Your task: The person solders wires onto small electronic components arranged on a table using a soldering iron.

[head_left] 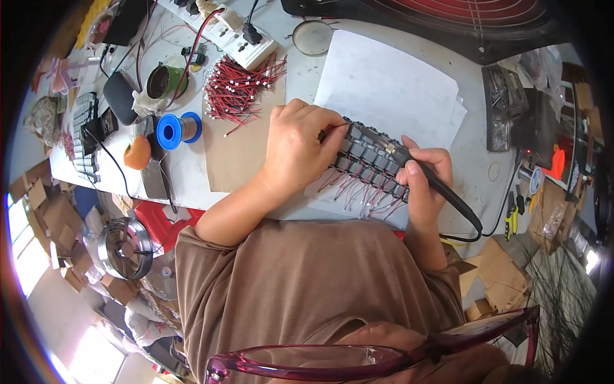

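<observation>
A dark panel of several small grey blocks in rows lies in front of me, with thin red and black wires trailing from its near edge. My left hand is closed in a pinch at the panel's left end; what its fingertips hold is too small to make out. In my right hand is a black soldering iron, gripped by its handle. Its metal front part points left over the blocks, and the very tip is hard to see. The iron's cable runs off to the right.
White paper lies beyond the panel. A heap of red-and-black connector wires rests on brown cardboard. Left of it are a blue solder spool, a green tin and a power strip. A large fan stands far right.
</observation>
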`<state>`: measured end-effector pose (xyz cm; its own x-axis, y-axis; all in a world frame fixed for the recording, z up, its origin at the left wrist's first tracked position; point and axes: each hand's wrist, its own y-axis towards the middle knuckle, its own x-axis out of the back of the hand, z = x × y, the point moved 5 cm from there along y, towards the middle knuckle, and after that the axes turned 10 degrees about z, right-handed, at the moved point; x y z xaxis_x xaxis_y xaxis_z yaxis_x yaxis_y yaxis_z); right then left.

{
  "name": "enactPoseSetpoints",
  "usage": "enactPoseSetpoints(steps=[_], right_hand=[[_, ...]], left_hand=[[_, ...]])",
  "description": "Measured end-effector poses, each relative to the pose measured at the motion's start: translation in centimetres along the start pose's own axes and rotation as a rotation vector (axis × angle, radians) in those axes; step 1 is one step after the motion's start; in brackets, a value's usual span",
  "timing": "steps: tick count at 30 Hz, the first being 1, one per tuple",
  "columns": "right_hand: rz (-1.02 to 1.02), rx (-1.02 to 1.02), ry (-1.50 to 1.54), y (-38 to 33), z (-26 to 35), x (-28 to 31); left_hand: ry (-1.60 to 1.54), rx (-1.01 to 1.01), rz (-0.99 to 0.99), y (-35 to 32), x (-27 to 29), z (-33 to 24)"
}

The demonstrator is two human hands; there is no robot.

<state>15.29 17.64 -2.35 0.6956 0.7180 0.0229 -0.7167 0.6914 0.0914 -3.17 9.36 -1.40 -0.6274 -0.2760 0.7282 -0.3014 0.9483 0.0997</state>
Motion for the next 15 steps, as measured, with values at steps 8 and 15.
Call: enactPoseSetpoints(steps=[8,15], right_hand=[[-0.001,0.003,0.002,0.05,0.05,-0.14],[0.003,-0.003,-0.002,0.16,0.09,-0.31]], left_hand=[[0.018,0.009,0.026,0.23,-0.16,-0.06],[0.03,0.005,0.03,0.41,-0.18,-0.16]])
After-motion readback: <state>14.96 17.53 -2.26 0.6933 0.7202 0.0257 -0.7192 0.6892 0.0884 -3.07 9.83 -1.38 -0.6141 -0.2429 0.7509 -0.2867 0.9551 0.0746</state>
